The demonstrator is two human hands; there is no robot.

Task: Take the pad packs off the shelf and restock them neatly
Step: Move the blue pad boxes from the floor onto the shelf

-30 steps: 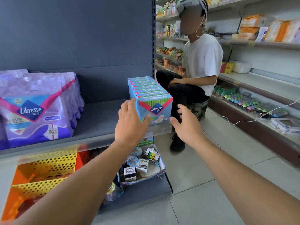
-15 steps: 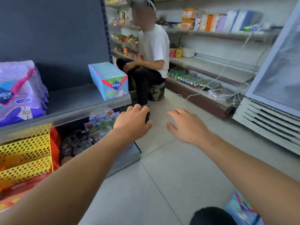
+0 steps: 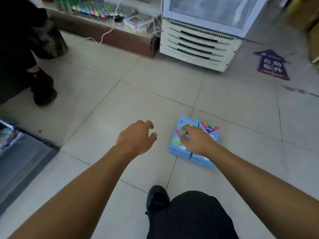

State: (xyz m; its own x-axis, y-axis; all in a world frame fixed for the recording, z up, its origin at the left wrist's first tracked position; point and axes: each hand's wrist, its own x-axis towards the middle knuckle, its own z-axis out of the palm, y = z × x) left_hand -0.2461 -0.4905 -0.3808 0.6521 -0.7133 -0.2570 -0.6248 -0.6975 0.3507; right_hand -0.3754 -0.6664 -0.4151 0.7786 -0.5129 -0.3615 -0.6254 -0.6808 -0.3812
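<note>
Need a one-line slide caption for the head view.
Right hand reaches onto blue pad packs stacked on the tiled floor; left hand hovers beside, empty.

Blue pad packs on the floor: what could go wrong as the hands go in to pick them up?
1. The blue pad packs lie in two stacks side by side; gripping one stack could knock the other askew.
2. Only the right hand is over them; the left hand hangs empty to the side, so a one-handed lift may shed packs.
3. The person's black shoe is close by and could kick them.
</note>
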